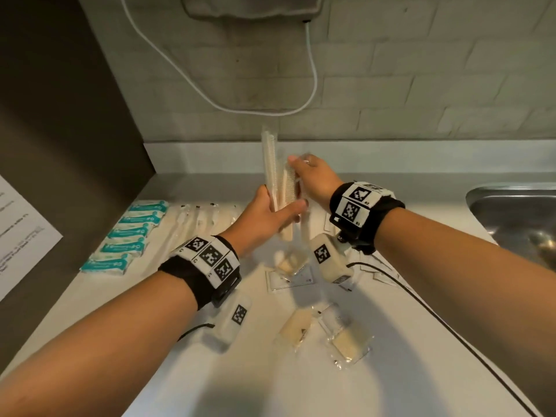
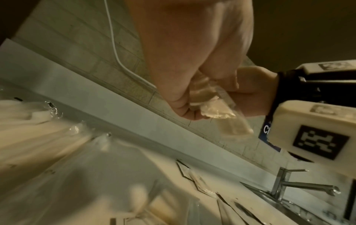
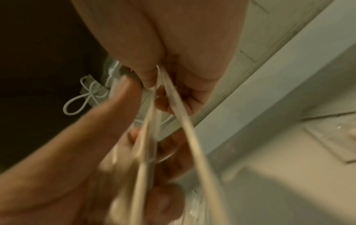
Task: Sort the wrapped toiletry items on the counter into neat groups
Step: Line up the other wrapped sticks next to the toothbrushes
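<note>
Several beige combs in clear wrappers (image 1: 270, 164) stand upright above the counter (image 1: 421, 341). My left hand (image 1: 282, 204) grips their lower ends, thumb across the front. My right hand (image 1: 298, 174) pinches the upper part of the rightmost comb (image 1: 289, 185). In the left wrist view my left hand (image 2: 192, 105) is curled round the wrapped comb ends (image 2: 217, 112). Seen from the right wrist, the combs (image 3: 169, 106) run edge-on between my right hand's fingers (image 3: 194, 97), with the left hand (image 3: 86, 137) below. Sorted on the counter lie a row of teal packets (image 1: 132, 233) and wrapped toothbrushes (image 1: 195, 218).
Small beige items in clear wrappers (image 1: 296, 326) (image 1: 349, 338) (image 1: 288, 260) lie loose on the near counter, with flat white sachets (image 1: 285, 281) under my hands. A steel sink (image 1: 517, 215) with a tap (image 2: 300, 185) is at right. A paper sheet (image 1: 18, 233) lies at left.
</note>
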Tool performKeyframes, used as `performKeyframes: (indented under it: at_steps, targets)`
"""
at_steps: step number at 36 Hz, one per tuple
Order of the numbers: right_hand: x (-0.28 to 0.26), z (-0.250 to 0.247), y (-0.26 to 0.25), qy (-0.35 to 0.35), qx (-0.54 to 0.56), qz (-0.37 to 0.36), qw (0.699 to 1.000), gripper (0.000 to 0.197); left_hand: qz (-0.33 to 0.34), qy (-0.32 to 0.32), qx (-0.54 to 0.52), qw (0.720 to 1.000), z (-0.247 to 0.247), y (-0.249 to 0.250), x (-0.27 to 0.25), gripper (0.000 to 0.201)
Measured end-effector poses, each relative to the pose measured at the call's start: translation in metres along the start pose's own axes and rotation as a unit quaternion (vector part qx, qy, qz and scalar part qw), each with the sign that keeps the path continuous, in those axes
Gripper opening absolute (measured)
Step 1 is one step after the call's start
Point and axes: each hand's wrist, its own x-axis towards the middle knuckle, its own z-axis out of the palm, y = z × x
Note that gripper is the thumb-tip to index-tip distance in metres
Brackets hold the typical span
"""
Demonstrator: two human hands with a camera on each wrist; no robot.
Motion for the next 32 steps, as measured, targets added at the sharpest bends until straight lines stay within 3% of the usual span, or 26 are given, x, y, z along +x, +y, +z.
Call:
performKeyframes:
  at_steps: [5,10,15,17,20,22,23,25,29,32]
  targets:
    - [-0.003,0.030,-0.010,0.011,0.013,0.038,0.999,0.044,-0.005,-0.012,-0.019,1.000,-0.017,-0.010,-0.001,0.051]
    - [-0.019,0.039,-0.019,-0.056,0.043,0.057,0.996,0.058,-0.003,0.003,-0.014,1.000,-0.043,-0.022,-0.003,0.041]
    - [-0.039,0.036,0.005,-0.054,-0.079,0.048,0.994,0.062,0.005,0.004,-0.009,1.000,-0.071,-0.028,-0.004,0.036]
    - [-0.045,0.035,0.025,-0.108,-0.248,0.058,0.961,0.060,-0.003,0.002,-0.006,1.000,-0.077,-0.031,-0.004,0.032]
    - [-0.055,0.045,0.050,-0.221,-0.506,0.050,0.832,0.057,-0.019,-0.008,0.021,1.000,-0.080,-0.035,-0.005,0.037]
    - [-0.062,0.054,0.060,-0.279,-0.597,0.008,0.752,0.042,-0.035,-0.014,0.034,0.999,-0.078,-0.039,-0.006,0.046]
    - [-0.064,0.056,0.063,-0.297,-0.618,-0.010,0.728,0.036,-0.042,-0.015,0.039,0.998,-0.076,-0.040,-0.006,0.048]
    - [-0.067,0.052,0.067,-0.303,-0.624,-0.025,0.719,0.034,-0.050,-0.021,0.051,0.997,-0.070,-0.042,-0.007,0.055]
    - [-0.072,0.026,0.063,-0.304,-0.592,0.039,0.745,0.052,-0.069,-0.034,0.068,0.995,-0.053,-0.043,-0.009,0.051]
    - [-0.077,0.004,0.062,-0.323,-0.609,0.049,0.723,0.055,-0.074,-0.044,0.081,0.993,-0.037,-0.043,-0.011,0.046]
